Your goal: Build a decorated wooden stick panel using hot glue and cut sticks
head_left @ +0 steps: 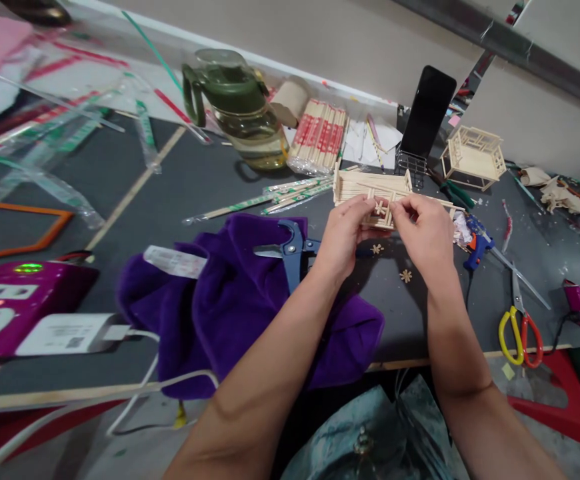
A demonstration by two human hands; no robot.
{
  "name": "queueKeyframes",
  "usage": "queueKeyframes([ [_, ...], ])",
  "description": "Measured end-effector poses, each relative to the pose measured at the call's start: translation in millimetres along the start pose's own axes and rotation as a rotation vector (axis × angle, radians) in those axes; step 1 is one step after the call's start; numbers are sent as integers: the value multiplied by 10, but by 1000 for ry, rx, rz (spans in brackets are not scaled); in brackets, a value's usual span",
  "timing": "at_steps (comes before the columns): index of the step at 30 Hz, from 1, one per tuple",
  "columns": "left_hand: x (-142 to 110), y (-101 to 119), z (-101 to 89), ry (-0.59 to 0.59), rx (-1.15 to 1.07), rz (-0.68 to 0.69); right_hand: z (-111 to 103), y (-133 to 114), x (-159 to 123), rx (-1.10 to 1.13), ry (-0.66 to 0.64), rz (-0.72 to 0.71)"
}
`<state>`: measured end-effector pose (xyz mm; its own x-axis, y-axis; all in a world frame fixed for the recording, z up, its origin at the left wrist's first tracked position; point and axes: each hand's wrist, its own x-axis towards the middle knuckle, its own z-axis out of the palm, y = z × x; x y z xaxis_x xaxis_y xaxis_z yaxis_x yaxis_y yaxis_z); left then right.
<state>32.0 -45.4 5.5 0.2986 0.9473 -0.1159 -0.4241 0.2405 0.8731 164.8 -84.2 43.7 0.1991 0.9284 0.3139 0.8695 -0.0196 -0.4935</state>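
Both hands meet at a small frame of pale wooden sticks (381, 222) with a flower-like piece inside it. My left hand (344, 233) is closed on the frame's left side. On its right side, my right hand (424, 227) pinches the edge; the fingertips are partly hidden. Just behind the hands stands a larger stick-built model (370, 181) with raised ends. Two loose flower-shaped wooden pieces (406, 275) lie on the dark table below. Blue-handled cutters (294, 250) rest on a purple cloth (240, 293) beside my left forearm.
A green-topped jug (243, 110) holding liquid stands behind, near packed sticks (319, 137). A phone (429, 110) leans upright on a wire stand. To the right are a blue glue gun (480, 247), scissors (520, 327) and another stick model (473, 157). A purple power unit (25, 300) sits left.
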Motion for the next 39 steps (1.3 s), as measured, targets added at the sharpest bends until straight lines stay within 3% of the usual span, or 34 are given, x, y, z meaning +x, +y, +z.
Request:
queueKeyframes([
  [7,-15,-37,1,-21,41,40,-4,-7,-3,43,-12,19],
  [15,10,-88,13,45,118,129,28,-18,-11,44,-10,38],
  [29,34,-136,-10,67,125,140,54,48,-13,111,3,28],
  [32,26,-124,-9,75,109,137,-45,49,-84,278,136,-15],
  [34,23,-111,-10,85,84,118,-186,4,-187,502,235,-62],
  [37,27,-100,-16,104,49,82,-501,-114,-448,909,271,-190],
  [39,35,-101,-21,107,29,58,-716,-184,-684,1056,198,-224],
])
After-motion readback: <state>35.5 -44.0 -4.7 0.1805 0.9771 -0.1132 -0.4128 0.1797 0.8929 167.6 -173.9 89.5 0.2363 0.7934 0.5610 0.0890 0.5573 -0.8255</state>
